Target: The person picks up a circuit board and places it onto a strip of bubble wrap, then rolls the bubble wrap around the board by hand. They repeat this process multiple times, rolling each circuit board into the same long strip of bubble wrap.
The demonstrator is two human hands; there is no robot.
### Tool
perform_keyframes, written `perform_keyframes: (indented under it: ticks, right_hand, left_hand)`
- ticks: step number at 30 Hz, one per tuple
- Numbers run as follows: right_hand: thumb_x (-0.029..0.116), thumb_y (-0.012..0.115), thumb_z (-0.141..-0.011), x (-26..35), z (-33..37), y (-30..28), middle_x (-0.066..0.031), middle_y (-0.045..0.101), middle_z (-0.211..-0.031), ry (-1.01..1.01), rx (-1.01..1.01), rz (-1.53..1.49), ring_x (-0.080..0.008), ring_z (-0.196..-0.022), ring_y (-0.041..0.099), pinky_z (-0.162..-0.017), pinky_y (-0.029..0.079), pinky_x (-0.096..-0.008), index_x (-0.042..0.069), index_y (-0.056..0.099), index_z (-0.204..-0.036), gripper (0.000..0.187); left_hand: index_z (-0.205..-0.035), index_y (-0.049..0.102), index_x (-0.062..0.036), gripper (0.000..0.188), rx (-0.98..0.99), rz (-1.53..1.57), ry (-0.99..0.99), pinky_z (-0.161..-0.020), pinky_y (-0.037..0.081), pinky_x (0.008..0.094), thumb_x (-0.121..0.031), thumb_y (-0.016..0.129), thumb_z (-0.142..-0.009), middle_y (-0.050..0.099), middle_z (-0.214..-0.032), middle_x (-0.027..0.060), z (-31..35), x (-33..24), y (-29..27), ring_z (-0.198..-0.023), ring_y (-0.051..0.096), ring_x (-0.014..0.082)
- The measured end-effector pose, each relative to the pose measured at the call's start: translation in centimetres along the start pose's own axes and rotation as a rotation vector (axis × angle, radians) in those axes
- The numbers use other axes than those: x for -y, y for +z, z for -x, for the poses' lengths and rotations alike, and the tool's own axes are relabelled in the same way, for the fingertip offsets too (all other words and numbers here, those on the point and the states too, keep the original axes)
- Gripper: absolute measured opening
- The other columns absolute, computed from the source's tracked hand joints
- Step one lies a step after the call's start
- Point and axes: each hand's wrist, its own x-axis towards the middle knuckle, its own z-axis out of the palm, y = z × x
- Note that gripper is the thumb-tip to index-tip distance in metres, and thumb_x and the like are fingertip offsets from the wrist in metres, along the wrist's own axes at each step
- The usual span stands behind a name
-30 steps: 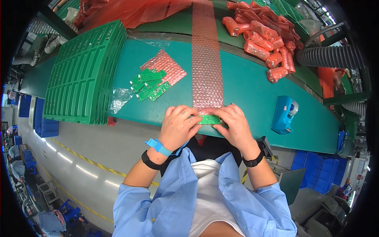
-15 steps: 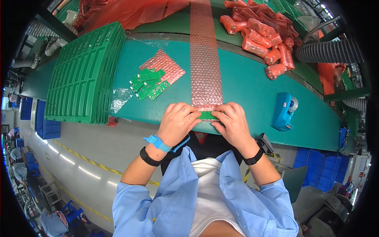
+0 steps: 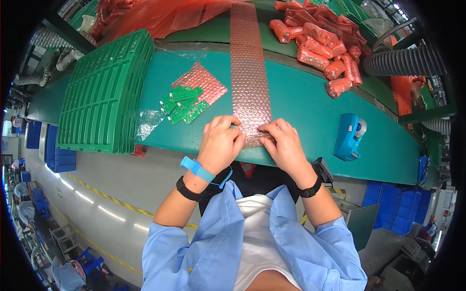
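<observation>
A long strip of pink bubble wrap (image 3: 250, 72) runs from the far side of the bench down to its near edge. My left hand (image 3: 221, 143) is closed on the left side of its near end, fingertips pinching the wrap. On the opposite side my right hand (image 3: 284, 145) grips the wrap with curled fingers. The near end is folded over between them, and no green board shows there now. To the left, several green circuit boards (image 3: 182, 103) lie in a loose pile on a separate pink bubble wrap sheet (image 3: 211, 87).
A stack of green plastic trays (image 3: 104, 92) stands at the left. A blue tape dispenser (image 3: 348, 137) sits at the right of the green bench top (image 3: 306, 111). Red-wrapped bundles (image 3: 318, 46) are heaped at the far right, near a grey corrugated hose (image 3: 405, 64).
The green board between my hands has gone out of sight under the folded wrap. Both hands have shifted slightly, and the strip's far part has swung a little left.
</observation>
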Motion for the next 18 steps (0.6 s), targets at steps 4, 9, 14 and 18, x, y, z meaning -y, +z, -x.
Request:
perform_keyframes:
  ticks: [4,9,14,18]
  right_hand:
    - [0.015,0.086,-0.093,-0.7,0.1,0.6,-0.0057,0.069,-0.106,-0.040,-0.063,0.022,-0.0293,-0.102,0.068,-0.094,0.052,-0.0439,0.009,0.082,-0.103,0.013]
    - [0.014,0.086,-0.093,-1.1,-0.2,0.5,-0.0057,0.069,-0.106,-0.074,-0.101,0.000,-0.0295,-0.101,0.068,-0.092,0.052,-0.0442,0.008,0.081,-0.102,0.012]
    - [0.013,0.086,-0.092,-1.8,0.0,0.2,-0.0064,0.070,-0.103,-0.072,-0.116,-0.022,-0.0302,-0.099,0.068,-0.091,0.053,-0.0447,0.007,0.080,-0.100,0.011]
    - [0.012,0.086,-0.092,-2.2,0.0,-0.2,-0.0070,0.071,-0.102,-0.052,-0.106,-0.026,-0.0312,-0.100,0.069,-0.090,0.054,-0.0455,0.007,0.080,-0.100,0.011]
  left_hand:
    - [-0.100,0.080,-0.0073,0.009,-0.061,0.011,-0.068,-0.100,0.051,0.0458,-0.015,0.082,-0.095,0.074,-0.117,0.0048,-0.8,-0.2,0.4,-0.117,0.068,0.0309]
    - [-0.104,0.081,-0.0095,0.016,0.001,0.006,-0.013,-0.100,0.051,0.0446,-0.018,0.086,-0.091,0.073,-0.116,0.0040,-0.4,-0.2,-0.1,-0.115,0.068,0.0299]
    - [-0.110,0.083,-0.0125,0.027,-0.003,0.000,0.087,-0.099,0.051,0.0448,-0.021,0.092,-0.086,0.073,-0.115,0.0028,0.2,-0.7,0.1,-0.114,0.068,0.0284]
    - [-0.112,0.084,-0.0142,0.032,0.020,0.007,0.081,-0.099,0.051,0.0452,-0.023,0.094,-0.083,0.072,-0.114,0.0022,-0.1,-1.0,0.3,-0.114,0.067,0.0278]
